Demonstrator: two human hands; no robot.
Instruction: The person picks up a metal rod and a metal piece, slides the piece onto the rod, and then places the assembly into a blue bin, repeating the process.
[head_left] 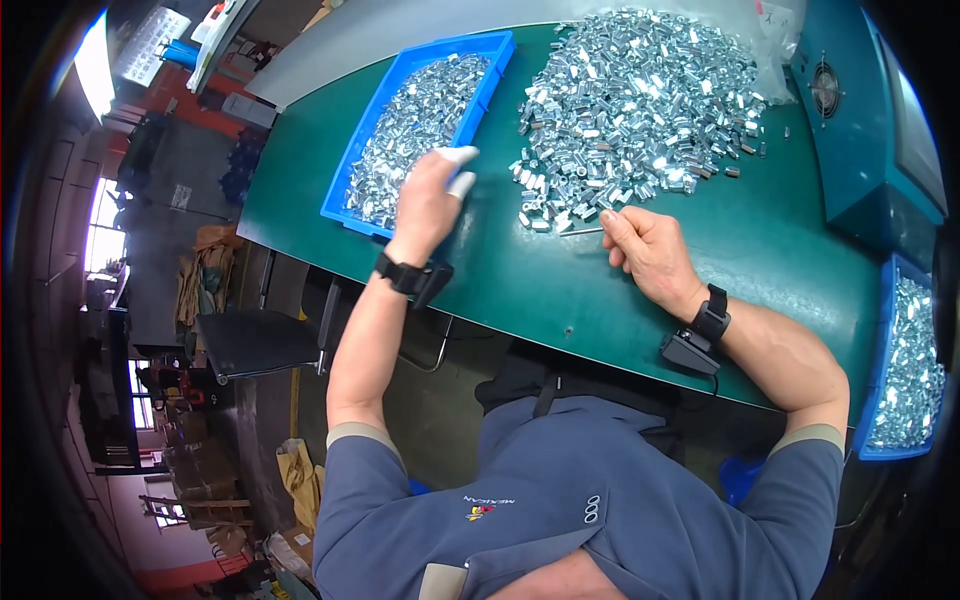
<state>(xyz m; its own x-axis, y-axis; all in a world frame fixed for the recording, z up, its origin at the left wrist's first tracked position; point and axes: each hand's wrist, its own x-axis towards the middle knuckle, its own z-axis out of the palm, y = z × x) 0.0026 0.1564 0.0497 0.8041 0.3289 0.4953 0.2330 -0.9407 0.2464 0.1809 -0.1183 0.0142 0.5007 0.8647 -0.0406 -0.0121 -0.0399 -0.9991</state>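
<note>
My left hand (428, 198), with white covers on its fingertips, is over the right edge of a blue tray (482, 98) full of small silvery metal pieces. Its thumb and fingers are apart and nothing shows between them. A large heap of short, shiny metal sleeves (640, 105) lies loose on the green tabletop (500, 270). At the heap's near edge my right hand (655, 258) pinches a thin metal rod (582, 232) between thumb and fingers, its tip pointing left toward the nearest pieces. Black straps with small boxes are around both wrists.
A teal machine (870, 130) with a fan grille stands at the right. Below it a second blue tray (882, 400) holds more metal pieces. A clear plastic bag (768, 50) lies behind the heap. A black stool (262, 342) is beyond the table's left front edge.
</note>
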